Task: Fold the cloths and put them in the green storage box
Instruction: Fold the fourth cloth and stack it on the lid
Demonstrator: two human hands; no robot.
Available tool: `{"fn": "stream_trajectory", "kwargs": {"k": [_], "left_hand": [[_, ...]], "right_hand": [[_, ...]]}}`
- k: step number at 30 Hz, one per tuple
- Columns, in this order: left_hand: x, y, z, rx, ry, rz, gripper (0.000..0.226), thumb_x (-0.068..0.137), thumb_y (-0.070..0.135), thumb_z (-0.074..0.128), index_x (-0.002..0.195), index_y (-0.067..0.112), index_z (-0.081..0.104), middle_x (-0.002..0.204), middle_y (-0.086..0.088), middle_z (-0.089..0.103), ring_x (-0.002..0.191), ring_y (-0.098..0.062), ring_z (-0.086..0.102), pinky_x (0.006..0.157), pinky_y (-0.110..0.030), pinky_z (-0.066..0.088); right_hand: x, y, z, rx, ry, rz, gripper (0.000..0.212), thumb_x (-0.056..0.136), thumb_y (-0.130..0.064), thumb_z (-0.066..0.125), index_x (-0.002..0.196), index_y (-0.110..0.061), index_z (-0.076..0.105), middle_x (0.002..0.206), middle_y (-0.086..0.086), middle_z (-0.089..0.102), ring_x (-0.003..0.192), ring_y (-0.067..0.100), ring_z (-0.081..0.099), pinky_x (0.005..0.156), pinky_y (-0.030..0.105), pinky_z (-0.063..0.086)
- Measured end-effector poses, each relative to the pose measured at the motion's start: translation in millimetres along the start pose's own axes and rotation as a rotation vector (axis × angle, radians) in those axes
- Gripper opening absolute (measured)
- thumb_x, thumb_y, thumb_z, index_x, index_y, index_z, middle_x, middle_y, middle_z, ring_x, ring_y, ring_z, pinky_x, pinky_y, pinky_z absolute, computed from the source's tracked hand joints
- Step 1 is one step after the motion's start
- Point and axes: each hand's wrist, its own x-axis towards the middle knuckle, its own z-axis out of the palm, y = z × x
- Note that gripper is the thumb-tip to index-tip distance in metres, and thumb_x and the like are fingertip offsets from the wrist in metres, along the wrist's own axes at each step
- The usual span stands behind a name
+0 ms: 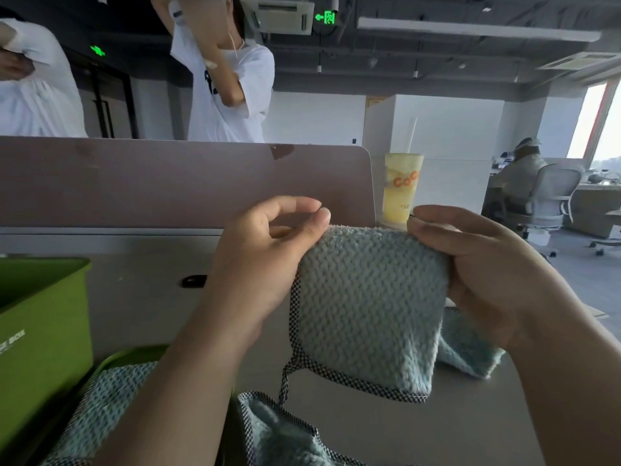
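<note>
1. The cloth (366,307) — pale blue and fluffy, with checked trim — is held up in the air over the table (151,297), right of the middle. It is folded at least once, and a back layer hangs lower at its right.
2. The right hand (480,274) grips the cloth's right edge, thumb in front at the top corner and fingers hidden behind, which keeps the layers stacked.
3. The left hand (265,260) is curled at the top left corner, thumb and forefinger closed together on or just above the edge. It seems to pinch that corner, probably to square it against the other side.
4. The green storage box (43,314) stands open at the far left of the table, well apart from the held cloth, so a leftward carry will be needed.
5. A second cloth (111,408) lies near, just beside the box, and a third cloth (279,432) lies crumpled below the hands — both look unfolded.
6. A drink cup (401,186) stands far behind the hands, beside the partition (184,179).
</note>
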Motion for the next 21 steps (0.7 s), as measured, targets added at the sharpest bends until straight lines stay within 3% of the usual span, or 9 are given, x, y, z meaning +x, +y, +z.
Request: {"fn": "stream_trajectory", "kwargs": {"k": [4, 7, 9, 12, 14, 19, 21], "left_hand": [[1.7, -0.1, -1.9, -0.074, -0.005, 0.013, 0.008, 0.075, 0.036, 0.074, 0.083, 0.033, 0.075, 0.073, 0.007, 0.069, 0.069, -0.003, 0.062, 0.073, -0.026, 0.049], [2.9, -0.1, -5.3, -0.087, -0.047, 0.038, 0.022, 0.075, 0.022, 0.078, 0.093, 0.035, 0.075, 0.09, -0.008, 0.072, 0.08, -0.014, 0.066, 0.082, -0.033, 0.05], [2.3, 1.5, -7.3, -0.053, -0.044, 0.064, 0.031, 0.075, 0.012, 0.078, 0.097, 0.034, 0.073, 0.094, -0.003, 0.074, 0.086, -0.015, 0.071, 0.086, -0.031, 0.054], [2.1, 2.1, -8.5, 0.078, 0.0, 0.11, 0.035, 0.075, 0.014, 0.078, 0.098, 0.039, 0.07, 0.093, 0.007, 0.074, 0.086, -0.009, 0.071, 0.086, -0.035, 0.056], [2.0, 1.7, -8.7, 0.156, 0.024, 0.127, 0.034, 0.073, 0.019, 0.08, 0.099, 0.04, 0.069, 0.091, 0.01, 0.072, 0.084, -0.005, 0.069, 0.085, -0.036, 0.056], [1.3, 1.5, -8.2, 0.251, 0.046, 0.146, 0.03, 0.073, 0.023, 0.08, 0.098, 0.035, 0.07, 0.082, 0.018, 0.07, 0.075, 0.009, 0.065, 0.076, -0.021, 0.054], [2.2, 1.0, -9.0, 0.281, 0.05, 0.151, 0.029, 0.073, 0.024, 0.08, 0.099, 0.035, 0.07, 0.081, 0.02, 0.069, 0.075, 0.011, 0.064, 0.07, -0.015, 0.052]], "right_hand": [[0.1, -5.4, -5.7, 0.101, -0.115, -0.003, 0.02, 0.077, -0.012, 0.067, 0.095, -0.006, 0.071, 0.077, 0.006, 0.07, 0.07, 0.017, 0.065, 0.063, 0.029, 0.056], [-1.4, -8.7, -10.8, 0.108, -0.2, -0.056, 0.041, 0.061, -0.005, 0.067, 0.102, -0.007, 0.07, 0.088, 0.008, 0.074, 0.079, 0.017, 0.07, 0.079, 0.028, 0.058], [-3.1, -8.9, -12.7, -0.006, -0.225, -0.114, 0.052, 0.059, 0.003, 0.068, 0.11, -0.011, 0.069, 0.099, 0.009, 0.075, 0.089, 0.019, 0.071, 0.084, 0.027, 0.057], [-3.9, -7.7, -12.1, -0.229, -0.153, -0.215, 0.05, 0.068, 0.014, 0.068, 0.106, -0.018, 0.071, 0.095, 0.004, 0.076, 0.088, 0.013, 0.071, 0.086, 0.021, 0.055], [-3.0, -5.7, -10.4, -0.359, -0.092, -0.27, 0.046, 0.072, 0.011, 0.07, 0.102, -0.023, 0.071, 0.089, 0.0, 0.077, 0.082, 0.007, 0.071, 0.083, 0.018, 0.055], [0.0, -1.4, -6.7, -0.447, -0.031, -0.303, 0.041, 0.077, 0.007, 0.07, 0.111, -0.017, 0.071, 0.093, 0.003, 0.075, 0.082, 0.014, 0.068, 0.088, 0.034, 0.055], [0.1, -1.4, -6.1, -0.454, -0.021, -0.318, 0.039, 0.078, 0.006, 0.07, 0.109, -0.018, 0.071, 0.091, 0.001, 0.074, 0.081, 0.012, 0.069, 0.085, 0.029, 0.055]]}}
